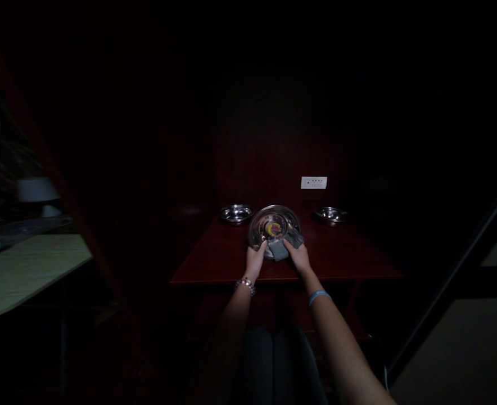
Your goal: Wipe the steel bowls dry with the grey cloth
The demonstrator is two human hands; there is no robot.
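Note:
A round, shiny metal plate [259, 224] with a yellow and red sticker at its middle is tilted up towards me over the table. My left hand [256, 260] grips its lower left rim, thumb on the face and fingers hidden behind. On the lower right of the plate lies a grey cloth [279, 250]. My right hand [298, 256] is closed on this cloth, its thumb pressing it against the plate. Whether the right fingers also hold the rim from behind cannot be seen.
Metal bowls stand on the dark red table [215, 259]: one bowl [237, 214] at the back left, another bowl [331, 215] at the back right. A white wall socket [313, 183] sits above. To the left is a pale wooden table [29, 264]. The surroundings are very dark.

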